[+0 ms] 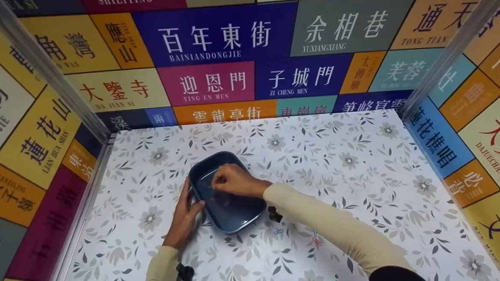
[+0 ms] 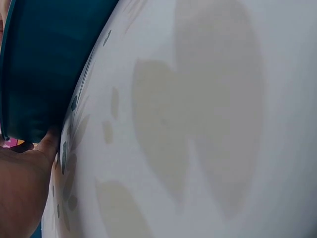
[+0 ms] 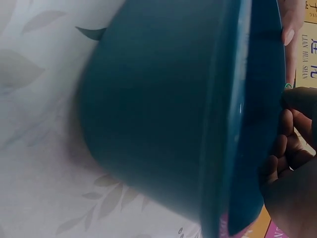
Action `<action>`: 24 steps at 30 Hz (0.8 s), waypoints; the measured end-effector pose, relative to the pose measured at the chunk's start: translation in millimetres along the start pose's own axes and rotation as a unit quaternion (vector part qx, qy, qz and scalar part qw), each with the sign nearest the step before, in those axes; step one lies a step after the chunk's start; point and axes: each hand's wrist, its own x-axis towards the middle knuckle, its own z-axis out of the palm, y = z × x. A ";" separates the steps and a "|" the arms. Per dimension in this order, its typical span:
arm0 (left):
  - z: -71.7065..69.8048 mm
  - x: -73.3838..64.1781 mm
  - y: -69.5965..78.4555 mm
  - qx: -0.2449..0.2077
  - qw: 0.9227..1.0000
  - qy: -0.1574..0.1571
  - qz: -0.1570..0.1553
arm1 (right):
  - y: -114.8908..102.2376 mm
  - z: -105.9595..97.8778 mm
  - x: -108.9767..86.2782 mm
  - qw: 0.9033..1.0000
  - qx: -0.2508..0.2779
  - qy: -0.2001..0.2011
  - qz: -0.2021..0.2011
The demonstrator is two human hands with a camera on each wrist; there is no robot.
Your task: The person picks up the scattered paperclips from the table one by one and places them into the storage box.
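Note:
A dark blue, deep plastic basin (image 1: 233,225) with rounded corners stands on the table, turned at a slant. My left hand (image 1: 184,214) rests along its left outer wall, fingers fairly straight and thumb spread near the rim. Over the basin's opening, my right hand (image 1: 235,182) has its fingers curled, thumb and index finger pinching a small green paper clip (image 3: 288,86). Only a bit of that clip's loop shows at the fingertips. In the left wrist view, a digit of the left hand (image 2: 22,183) touches the basin's wall (image 2: 44,64) low down.
Right of the basin, near the right forearm, lie a pink-red paper clip (image 1: 317,239) and a small blue paper clip (image 1: 278,231). A floral-patterned cover (image 1: 353,152) spreads over the table. Colourful panels with lettering (image 1: 214,35) enclose the back and both sides.

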 end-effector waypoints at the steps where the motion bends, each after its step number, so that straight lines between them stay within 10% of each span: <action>1: -0.2 0.1 -0.1 -0.002 1.000 0.000 0.000 | 0.0 0.6 1.1 1.000 0.000 -0.002 0.000; 24: -0.9 1.9 -0.4 -0.001 1.000 0.005 -0.005 | 4.1 7.9 22.4 1.000 -0.001 -0.019 0.003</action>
